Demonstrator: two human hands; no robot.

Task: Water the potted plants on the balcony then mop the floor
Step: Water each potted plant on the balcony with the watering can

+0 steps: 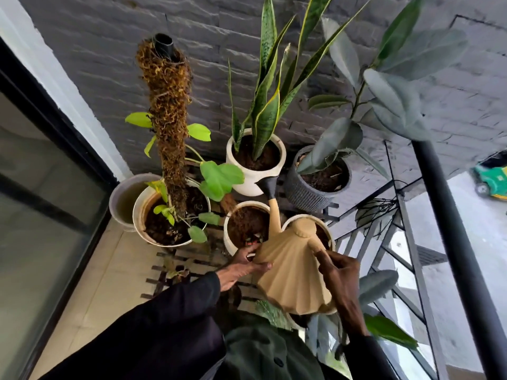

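A beige ribbed watering can (290, 272) is tilted forward, and its long spout with a black rose (268, 184) reaches the rim of the white snake-plant pot (247, 185). My left hand (241, 266) grips the can's lower left edge. My right hand (340, 272) holds its right side, where the handle is hidden. Under the can are a white pot of bare soil (229, 231) and another white pot (327, 229), mostly covered. A moss-pole plant in a white pot (140, 212) stands to the left. A grey ribbed pot (301, 193) with a rubber plant is at the right.
An empty grey pot (116, 198) sits by the dark sliding door frame (63, 127). The pots stand on a slatted dark rack (192, 259). A black metal railing (450, 215) runs along the right, and a grey stone wall (109, 64) is behind. Tan floor tiles (109, 283) show at the lower left.
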